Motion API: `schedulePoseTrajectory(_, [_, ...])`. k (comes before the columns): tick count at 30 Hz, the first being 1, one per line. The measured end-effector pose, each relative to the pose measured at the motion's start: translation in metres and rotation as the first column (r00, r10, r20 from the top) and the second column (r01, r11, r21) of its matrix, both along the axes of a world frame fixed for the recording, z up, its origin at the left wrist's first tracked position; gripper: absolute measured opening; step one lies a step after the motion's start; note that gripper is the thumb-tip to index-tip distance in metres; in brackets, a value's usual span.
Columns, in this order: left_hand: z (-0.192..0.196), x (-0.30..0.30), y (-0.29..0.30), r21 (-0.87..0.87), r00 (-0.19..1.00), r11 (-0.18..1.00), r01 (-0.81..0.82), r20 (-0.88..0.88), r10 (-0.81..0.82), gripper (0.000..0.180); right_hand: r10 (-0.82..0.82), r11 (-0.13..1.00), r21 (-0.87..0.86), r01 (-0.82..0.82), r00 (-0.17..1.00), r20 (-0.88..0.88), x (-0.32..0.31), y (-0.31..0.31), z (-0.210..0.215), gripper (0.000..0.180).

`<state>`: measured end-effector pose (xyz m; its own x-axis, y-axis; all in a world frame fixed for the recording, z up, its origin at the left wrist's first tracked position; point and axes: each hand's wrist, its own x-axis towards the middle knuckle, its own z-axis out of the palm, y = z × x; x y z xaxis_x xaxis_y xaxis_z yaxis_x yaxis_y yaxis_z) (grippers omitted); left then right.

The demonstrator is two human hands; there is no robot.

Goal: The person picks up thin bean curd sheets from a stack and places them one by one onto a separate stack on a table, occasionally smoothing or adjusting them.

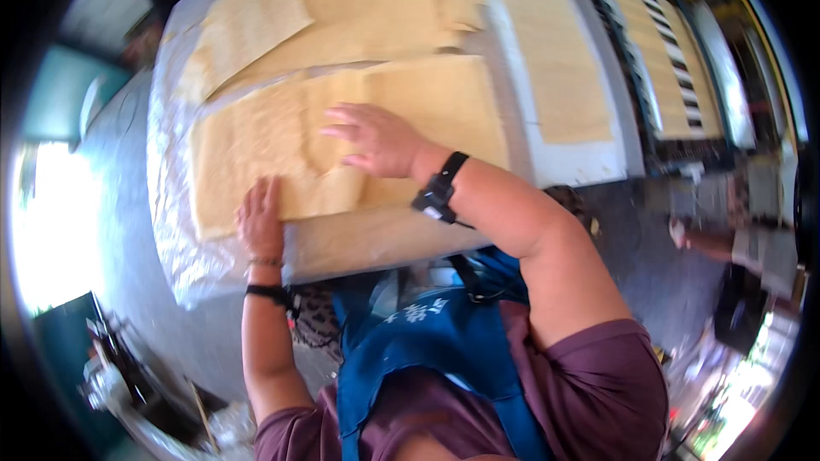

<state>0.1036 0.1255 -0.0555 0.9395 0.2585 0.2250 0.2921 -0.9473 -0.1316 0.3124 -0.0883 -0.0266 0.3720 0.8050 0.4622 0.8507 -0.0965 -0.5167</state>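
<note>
Thin pale-yellow sheets with a wrinkled, rough-looking surface (248,145) overlap on the plastic-covered table before me. My left hand (259,218) lies flat with its fingers stretched forward, on the near left edge of the closest sheet. Over the middle of that layer is my right hand (380,138), its fingers apart and pointing left, beside a raised fold (342,188). Whether it touches the sheet or hovers just above I cannot tell. Neither hand grips anything. Farther back lies another layer of sheets (376,8), with a separate piece (256,26) across its left part.
Clear plastic (175,230) hangs over the table's left side. To the right, a long yellow strip (559,60) lies on a white board (581,172). Beyond it stands a machine (666,60) with a black-and-white striped band. Another person's leg (709,243) shows at far right.
</note>
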Motion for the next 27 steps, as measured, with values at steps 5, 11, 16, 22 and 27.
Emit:
schedulePoseTrajectory(5, [0.020, 0.014, -0.011, -0.115, 0.989, 0.993, 0.015, -0.142, -0.032, 0.052, -0.163, 0.780, 0.218, 0.587, 0.527, -0.834, 0.012, -0.107, 0.025, 0.025])
schedulePoseTrajectory(11, [0.050, 0.024, -0.032, -0.218, 0.930, 0.976, -0.020, -0.362, -0.062, 0.072, 0.157, -0.080, -0.188, 0.979, -0.174, -0.972, 0.087, -0.397, -0.108, 0.042])
schedulePoseTrajectory(16, [0.042, 0.018, -0.011, -0.381, 0.928, 0.920, -0.090, -0.368, -0.062, 0.075, 0.015, -0.085, -0.433, 0.897, -0.434, -0.901, 0.111, -0.475, -0.159, 0.047])
schedulePoseTrajectory(22, [0.024, 0.031, -0.021, -0.417, 0.935, 0.881, -0.225, -0.346, 0.076, 0.066, -0.328, 0.143, -0.619, 0.772, -0.553, -0.766, 0.145, -0.449, -0.176, 0.033])
schedulePoseTrajectory(27, [0.025, 0.038, -0.021, -0.379, 0.933, 0.899, -0.218, -0.352, 0.078, 0.061, -0.887, 0.077, -0.510, 0.857, -0.175, -0.428, 0.137, -0.443, -0.172, 0.032])
